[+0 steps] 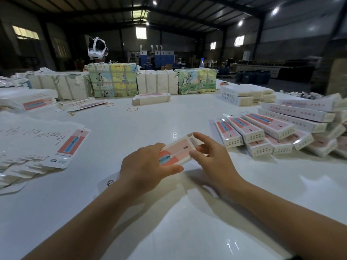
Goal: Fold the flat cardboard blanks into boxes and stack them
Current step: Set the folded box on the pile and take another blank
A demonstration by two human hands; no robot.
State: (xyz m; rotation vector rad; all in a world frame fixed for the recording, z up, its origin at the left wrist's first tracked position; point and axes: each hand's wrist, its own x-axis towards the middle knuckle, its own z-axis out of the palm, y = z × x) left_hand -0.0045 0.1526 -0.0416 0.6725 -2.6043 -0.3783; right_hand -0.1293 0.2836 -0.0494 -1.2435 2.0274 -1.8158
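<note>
At nine o'clock on the white glossy surface (131, 128) lies a spread pile of flat printed cardboard blanks (37, 145). At centre, the left hand (144, 167) and right hand (212, 156) both grip one pink-and-white half-folded cardboard box (178, 149), fingers curled around it. At three o'clock rests a stack of finished pink-and-white boxes (277, 132).
</note>
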